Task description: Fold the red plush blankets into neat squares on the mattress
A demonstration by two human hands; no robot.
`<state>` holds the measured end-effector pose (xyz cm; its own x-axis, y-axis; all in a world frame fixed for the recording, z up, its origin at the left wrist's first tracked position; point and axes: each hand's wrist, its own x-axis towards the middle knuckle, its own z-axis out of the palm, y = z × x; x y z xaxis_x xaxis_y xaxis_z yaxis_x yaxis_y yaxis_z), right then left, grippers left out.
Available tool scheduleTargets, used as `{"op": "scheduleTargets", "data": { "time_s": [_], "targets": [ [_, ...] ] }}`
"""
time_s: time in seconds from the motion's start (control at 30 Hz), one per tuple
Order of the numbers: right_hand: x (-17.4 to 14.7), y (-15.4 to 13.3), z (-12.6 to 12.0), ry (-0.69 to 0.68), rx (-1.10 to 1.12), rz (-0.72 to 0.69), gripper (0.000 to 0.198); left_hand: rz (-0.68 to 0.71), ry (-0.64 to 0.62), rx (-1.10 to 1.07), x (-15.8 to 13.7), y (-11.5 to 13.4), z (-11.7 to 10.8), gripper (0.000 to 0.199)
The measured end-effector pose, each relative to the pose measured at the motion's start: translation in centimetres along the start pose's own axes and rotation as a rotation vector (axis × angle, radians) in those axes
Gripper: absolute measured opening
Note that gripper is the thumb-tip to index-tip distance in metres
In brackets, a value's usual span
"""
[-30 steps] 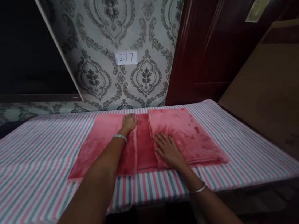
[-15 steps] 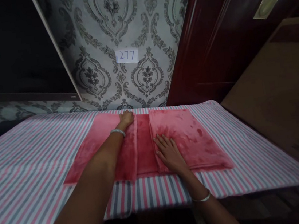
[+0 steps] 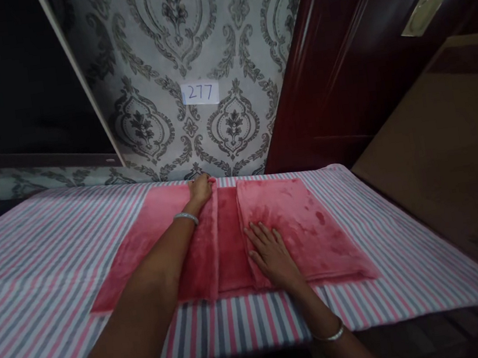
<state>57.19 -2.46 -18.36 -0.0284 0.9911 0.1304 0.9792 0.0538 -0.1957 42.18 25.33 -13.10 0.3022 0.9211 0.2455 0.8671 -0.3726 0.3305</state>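
A pink plush blanket (image 3: 191,255) lies on a striped cloth, its two sides folded inward. Between the folded sides a darker strip (image 3: 231,233) of its lower layer shows. At the far end of the left fold, my left hand (image 3: 200,189) has its fingers curled round the inner corner, which is slightly raised. My right hand (image 3: 273,255) rests flat on the right fold near its inner edge, fingers spread.
The striped cloth (image 3: 36,276) covers the table. Behind stands a patterned wall with a paper label (image 3: 200,93) reading 277. A dark screen (image 3: 15,85) is at the left, a dark red door (image 3: 339,72) and a cardboard box (image 3: 451,157) at the right.
My left hand's fingers have closed round the far corner of the left fold, and that corner has come up slightly. My right hand stays flat on the right fold. The view has shifted a little.
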Motion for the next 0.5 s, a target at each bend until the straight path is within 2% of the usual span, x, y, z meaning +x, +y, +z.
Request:
{"op": "scheduleTargets", "data": {
  "time_s": [0.23,0.4,0.5],
  "targets": [
    [0.0,0.1,0.1,0.026,0.001,-0.005,0.058,-0.005,-0.11,0.002,0.1,-0.4,0.9,0.024],
    [0.0,0.1,-0.1,-0.009,-0.008,0.0,0.06,0.014,-0.097,0.026,-0.2,-0.5,-0.9,0.045],
    [0.1,0.2,-0.1,-0.016,-0.002,-0.002,0.059,0.071,-0.095,0.051,-1.2,-0.2,-2.0,0.049]
  ]
}}
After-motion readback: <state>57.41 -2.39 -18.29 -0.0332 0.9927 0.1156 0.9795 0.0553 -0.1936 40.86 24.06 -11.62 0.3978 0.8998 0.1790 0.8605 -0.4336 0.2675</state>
